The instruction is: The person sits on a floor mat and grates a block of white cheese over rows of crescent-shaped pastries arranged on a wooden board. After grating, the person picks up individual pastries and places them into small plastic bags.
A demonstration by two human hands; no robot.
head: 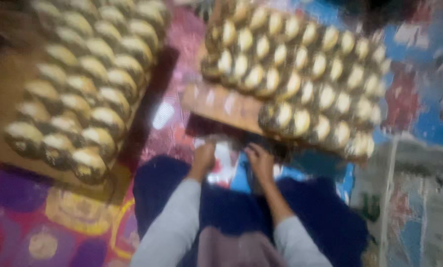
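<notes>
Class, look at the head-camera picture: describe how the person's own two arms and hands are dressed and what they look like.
Both arms wear long, plain light-grey sleeves that end at the wrists. The left hand and the right hand are bare, with no gloves. The picture is too blurred to show rings, a watch or other markings.

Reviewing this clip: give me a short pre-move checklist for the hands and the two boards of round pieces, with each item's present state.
1. Both hands in view: ok; left hand and right hand sit together above the lap.
2. What they hold: cannot tell; a blurred white and red packet lies between them.
3. Right board of round pieces: ok, front rows partly unfilled.
4. Left board: ok, rows look full.
5. Picture sharpness: not ok, motion blur.
</notes>
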